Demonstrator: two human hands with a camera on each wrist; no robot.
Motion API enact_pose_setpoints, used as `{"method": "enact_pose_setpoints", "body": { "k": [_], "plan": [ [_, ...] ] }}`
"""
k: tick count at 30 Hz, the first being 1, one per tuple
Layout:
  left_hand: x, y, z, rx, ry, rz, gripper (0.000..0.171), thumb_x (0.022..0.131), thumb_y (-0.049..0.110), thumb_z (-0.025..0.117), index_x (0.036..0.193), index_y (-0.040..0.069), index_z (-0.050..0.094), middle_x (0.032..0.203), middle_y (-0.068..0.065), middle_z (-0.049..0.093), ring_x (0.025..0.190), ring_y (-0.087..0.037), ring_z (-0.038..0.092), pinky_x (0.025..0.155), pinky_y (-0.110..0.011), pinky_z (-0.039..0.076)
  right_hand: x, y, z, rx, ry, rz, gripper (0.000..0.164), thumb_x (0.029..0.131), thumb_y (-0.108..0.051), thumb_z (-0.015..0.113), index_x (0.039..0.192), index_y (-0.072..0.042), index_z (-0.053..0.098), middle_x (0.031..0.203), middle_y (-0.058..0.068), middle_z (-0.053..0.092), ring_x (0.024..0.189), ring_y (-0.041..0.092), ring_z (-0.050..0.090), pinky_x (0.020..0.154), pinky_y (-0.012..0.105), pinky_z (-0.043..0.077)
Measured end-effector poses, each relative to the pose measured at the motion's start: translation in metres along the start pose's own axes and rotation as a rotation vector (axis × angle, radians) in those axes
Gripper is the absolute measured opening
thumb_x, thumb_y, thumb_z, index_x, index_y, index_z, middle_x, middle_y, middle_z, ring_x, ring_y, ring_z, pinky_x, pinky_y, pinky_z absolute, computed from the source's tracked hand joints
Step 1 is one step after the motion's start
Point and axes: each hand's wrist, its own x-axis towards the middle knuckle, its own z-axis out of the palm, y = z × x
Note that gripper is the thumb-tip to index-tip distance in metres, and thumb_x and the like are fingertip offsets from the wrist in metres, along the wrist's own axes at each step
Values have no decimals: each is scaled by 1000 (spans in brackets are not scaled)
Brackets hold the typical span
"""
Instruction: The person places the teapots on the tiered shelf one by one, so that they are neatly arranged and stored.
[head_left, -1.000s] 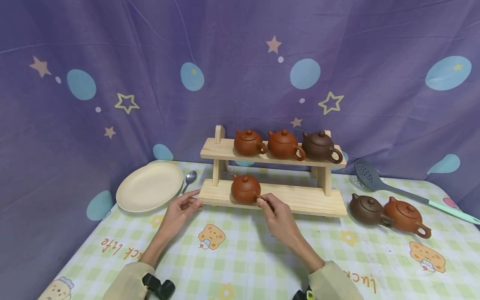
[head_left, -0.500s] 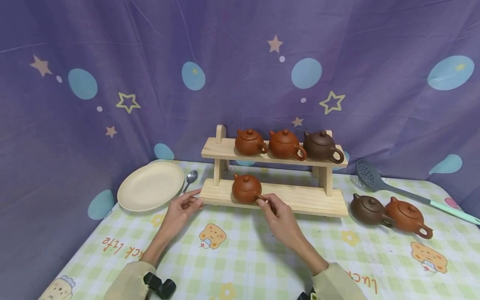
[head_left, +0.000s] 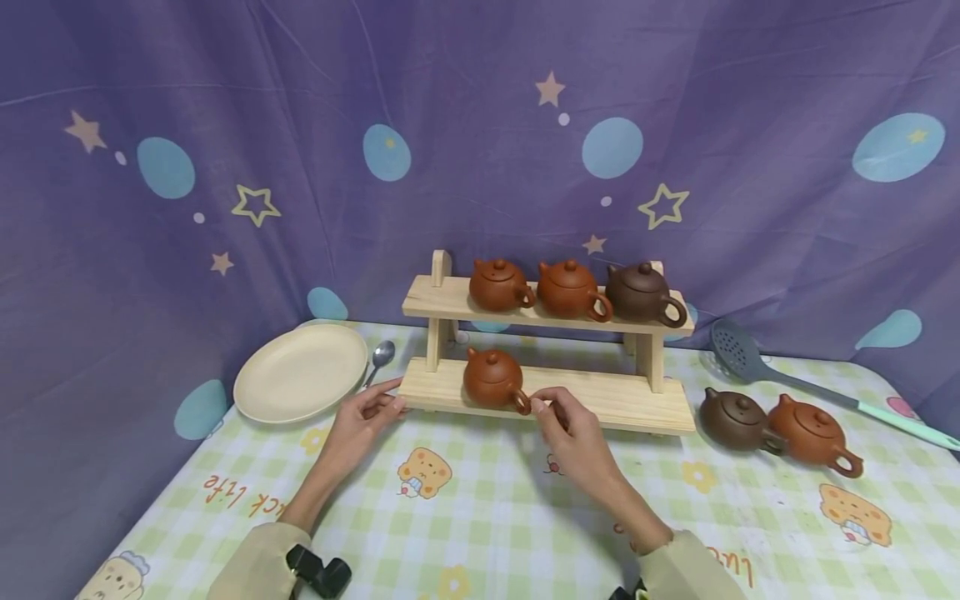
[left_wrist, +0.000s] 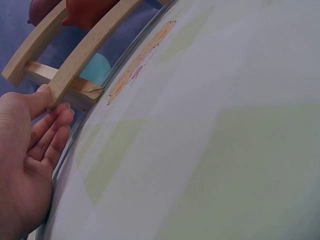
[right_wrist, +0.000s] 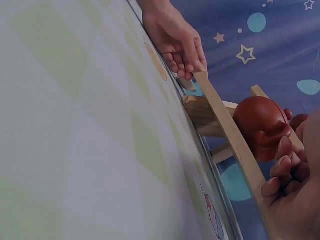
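1. Pot [head_left: 492,379] stands upright on rack's [head_left: 600,398] lower shelf, left of its middle, near the front edge
2. Long axis runs spout to handle, back-left to front-right; spout [head_left: 471,353] points back-left and up, handle [head_left: 521,403] points front-right, at the shelf edge
3. Right hand [head_left: 581,442]: fingers loosely bent, thumb and index tips just right of the handle; head view shows handle outside them, can't tell if they touch it
4. Pot body lies left of and beyond those fingertips; right wrist view has bent fingers just beside the pot
5. Left hand [head_left: 363,421]: clamped on lower shelf's left end, thumb on the wood, other fingers curled below; pot is to its right, well apart
6. Top shelf [head_left: 453,297]: two red pots [head_left: 567,290] and a dark pot [head_left: 637,292] in a row, handles front-right too
7. Plate [head_left: 300,375] and spoon [head_left: 382,355] left of rack; second dark pot [head_left: 735,419], third red pot [head_left: 806,429] and skimmer [head_left: 738,354] right
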Motion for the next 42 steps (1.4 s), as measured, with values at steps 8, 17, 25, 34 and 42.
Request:
{"method": "enact_pose_setpoints", "body": {
  "k": [8, 17, 25, 34, 42],
  "plan": [
    [0, -1, 0, 2, -1, 6, 43, 103, 16, 67, 143, -1, 59, 103, -19, 72, 92, -27, 73, 83, -23, 54, -6, 4, -10, -31, 27, -8, 18, 109, -23, 57, 116, -11, 68, 70, 2, 53, 57, 12, 45, 51, 25, 38],
    [1, -2, 0, 5, 4, 11, 43, 103, 15, 67, 142, -2, 59, 102, -20, 72, 91, -26, 73, 82, -22, 53, -18, 5, -29, -52, 34, 13, 20, 109, -22, 56, 117, -9, 68, 71, 4, 53, 57, 11, 43, 51, 26, 37],
    [1, -1, 0, 6, 9, 3, 43, 103, 15, 67, 142, -1, 60, 102, -19, 72, 91, -26, 73, 82, -22, 53, -31, 10, -48, -98, 81, 25, 19, 109, -20, 57, 117, -8, 68, 70, 0, 52, 55, 12, 43, 51, 27, 38],
    [1, -3, 0, 5, 11, 1, 42, 103, 13, 67, 141, -1, 60, 101, -20, 72, 90, -26, 73, 82, -22, 53, -43, 18, -72, -164, 113, 55, 23, 111, -24, 54, 116, -7, 67, 69, 2, 52, 53, 12, 42, 49, 29, 39],
    [1, -2, 0, -1, 7, 11, 42, 103, 13, 67, 141, -2, 60, 102, -20, 72, 90, -25, 73, 83, -22, 54, -53, 20, -88, -217, 151, 101, 27, 111, -29, 52, 118, -6, 66, 73, 3, 55, 56, 15, 45, 50, 30, 39]
  ]
}}
